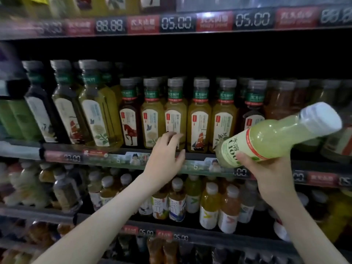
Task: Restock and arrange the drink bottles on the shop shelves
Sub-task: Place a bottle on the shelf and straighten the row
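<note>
The right hand (266, 168) grips a pale-green bottle (276, 136) labelled "水溶C100", tilted; the left hand (165, 151), fingers open, touches a yellow tea bottle (175, 115) marked "东方树叶".

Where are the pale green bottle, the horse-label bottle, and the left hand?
pale green bottle (274, 138), head view, on its clear body.
horse-label bottle (130, 119), head view, on its dark body above the horse.
left hand (165, 153), head view, on its back.
</note>
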`<act>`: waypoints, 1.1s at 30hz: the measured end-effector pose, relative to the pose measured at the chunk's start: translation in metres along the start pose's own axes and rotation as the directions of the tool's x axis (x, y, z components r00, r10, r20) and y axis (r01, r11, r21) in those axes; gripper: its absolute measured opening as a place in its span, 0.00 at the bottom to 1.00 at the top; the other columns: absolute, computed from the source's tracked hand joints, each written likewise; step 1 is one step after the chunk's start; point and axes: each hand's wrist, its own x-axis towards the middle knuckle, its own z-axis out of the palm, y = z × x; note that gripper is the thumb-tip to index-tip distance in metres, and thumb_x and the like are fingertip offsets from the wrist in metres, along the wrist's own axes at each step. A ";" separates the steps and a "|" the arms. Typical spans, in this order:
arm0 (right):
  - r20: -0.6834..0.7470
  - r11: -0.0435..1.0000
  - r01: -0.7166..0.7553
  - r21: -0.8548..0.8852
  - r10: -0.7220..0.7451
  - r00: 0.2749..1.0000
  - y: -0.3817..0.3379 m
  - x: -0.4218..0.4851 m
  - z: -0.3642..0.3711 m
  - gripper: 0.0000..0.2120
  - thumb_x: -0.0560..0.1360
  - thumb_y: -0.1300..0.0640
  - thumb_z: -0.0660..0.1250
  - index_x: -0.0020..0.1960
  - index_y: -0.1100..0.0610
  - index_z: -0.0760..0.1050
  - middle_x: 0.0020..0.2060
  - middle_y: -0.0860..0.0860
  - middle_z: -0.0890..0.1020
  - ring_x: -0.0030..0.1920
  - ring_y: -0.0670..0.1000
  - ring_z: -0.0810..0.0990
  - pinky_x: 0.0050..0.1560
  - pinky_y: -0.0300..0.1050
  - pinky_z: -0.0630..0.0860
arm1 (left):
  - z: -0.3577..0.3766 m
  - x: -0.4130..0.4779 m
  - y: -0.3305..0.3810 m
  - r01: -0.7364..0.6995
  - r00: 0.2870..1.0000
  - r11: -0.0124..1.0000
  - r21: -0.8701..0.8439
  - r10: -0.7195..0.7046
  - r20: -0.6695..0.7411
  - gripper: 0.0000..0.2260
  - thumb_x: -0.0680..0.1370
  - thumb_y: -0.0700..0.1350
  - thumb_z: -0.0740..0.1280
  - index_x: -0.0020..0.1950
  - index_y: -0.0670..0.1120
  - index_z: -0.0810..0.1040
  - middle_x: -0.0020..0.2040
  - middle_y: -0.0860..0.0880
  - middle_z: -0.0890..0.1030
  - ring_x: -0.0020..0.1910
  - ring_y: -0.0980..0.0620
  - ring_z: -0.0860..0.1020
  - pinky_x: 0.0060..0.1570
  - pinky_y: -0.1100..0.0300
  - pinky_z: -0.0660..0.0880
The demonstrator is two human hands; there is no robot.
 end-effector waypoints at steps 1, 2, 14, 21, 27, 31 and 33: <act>-0.019 1.000 -0.007 -0.014 0.007 1.000 0.001 0.000 -0.002 0.42 0.61 0.48 0.81 0.67 0.61 0.68 0.60 0.53 0.78 0.59 0.46 0.79 0.55 0.36 0.76 | 0.002 0.000 0.005 -0.054 0.999 0.998 -0.042 0.054 -0.002 0.18 0.77 0.45 0.65 0.66 0.43 0.72 0.63 0.44 0.73 0.63 0.47 0.71 0.63 0.53 0.70; -0.031 1.000 -0.016 -0.019 0.016 0.999 0.001 -0.001 -0.005 0.40 0.62 0.52 0.80 0.68 0.61 0.67 0.60 0.53 0.78 0.58 0.46 0.79 0.55 0.35 0.76 | 0.003 0.000 0.012 -0.112 0.993 0.988 -0.103 0.114 0.013 0.19 0.77 0.47 0.64 0.67 0.44 0.71 0.63 0.45 0.73 0.64 0.49 0.70 0.64 0.55 0.69; -0.074 0.976 0.009 -0.216 -0.025 0.997 -0.005 -0.017 -0.097 0.34 0.59 0.60 0.79 0.62 0.60 0.70 0.52 0.45 0.82 0.54 0.43 0.80 0.53 0.34 0.76 | 0.070 0.025 0.152 -0.393 0.880 0.831 -0.393 0.464 0.100 0.27 0.72 0.61 0.63 0.68 0.50 0.71 0.58 0.54 0.80 0.58 0.58 0.74 0.69 0.61 0.56; -0.265 0.973 -0.018 -0.231 -0.045 0.963 -0.001 0.007 -0.173 0.36 0.62 0.61 0.78 0.67 0.57 0.68 0.58 0.48 0.79 0.57 0.43 0.79 0.59 0.42 0.76 | 0.120 0.049 0.198 -0.296 0.955 0.941 -0.165 0.284 -0.091 0.19 0.78 0.54 0.61 0.64 0.45 0.75 0.59 0.42 0.77 0.58 0.43 0.75 0.56 0.50 0.73; -0.293 0.958 -0.032 -0.284 -0.055 0.954 0.009 0.045 -0.193 0.34 0.64 0.59 0.79 0.65 0.50 0.67 0.55 0.41 0.77 0.53 0.34 0.76 0.50 0.25 0.72 | 0.144 0.056 0.221 -0.224 0.970 0.972 -0.072 0.215 -0.117 0.22 0.74 0.43 0.69 0.67 0.44 0.71 0.62 0.39 0.74 0.59 0.40 0.73 0.57 0.45 0.74; -0.270 0.913 -0.066 -0.402 -0.049 0.962 0.013 0.070 -0.185 0.33 0.64 0.54 0.80 0.63 0.48 0.66 0.53 0.40 0.75 0.51 0.36 0.75 0.48 0.29 0.70 | 0.145 0.058 0.246 -0.028 0.935 0.870 -0.492 0.196 0.295 0.36 0.74 0.46 0.67 0.78 0.54 0.52 0.73 0.49 0.66 0.71 0.52 0.66 0.67 0.59 0.66; -0.262 0.901 -0.096 -0.424 -0.021 0.965 0.016 0.082 -0.181 0.34 0.64 0.51 0.79 0.64 0.51 0.66 0.56 0.44 0.75 0.54 0.43 0.76 0.52 0.38 0.73 | 0.149 0.062 0.259 0.098 0.901 0.844 -0.527 0.149 0.407 0.42 0.73 0.47 0.68 0.78 0.54 0.45 0.74 0.51 0.64 0.71 0.55 0.65 0.66 0.64 0.64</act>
